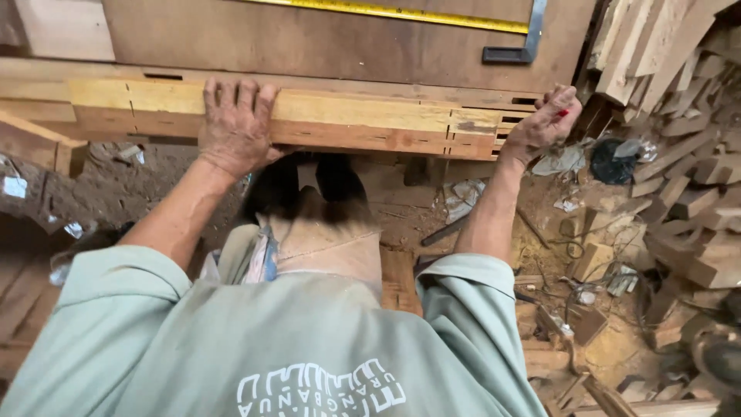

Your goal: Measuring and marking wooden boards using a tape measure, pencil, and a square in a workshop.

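Observation:
A long wooden beam point(363, 120) with pencil marks and cut notches lies across the edge of a workbench. My left hand point(235, 127) lies on top of it with the fingers curled over its far edge, pressing on the wood. At the beam's notched right end point(478, 131), my right hand point(540, 123) pinches a small red-tipped marker or pencil point(562, 113) against the wood. My light green shirt fills the lower part of the view.
A brown board point(324, 38) lies behind the beam with a yellow ruler point(401, 11) and a metal square point(521, 46) on it. Offcut wood blocks point(687, 162) pile up at the right. Sawdust, scraps and plastic litter cover the floor point(587, 255).

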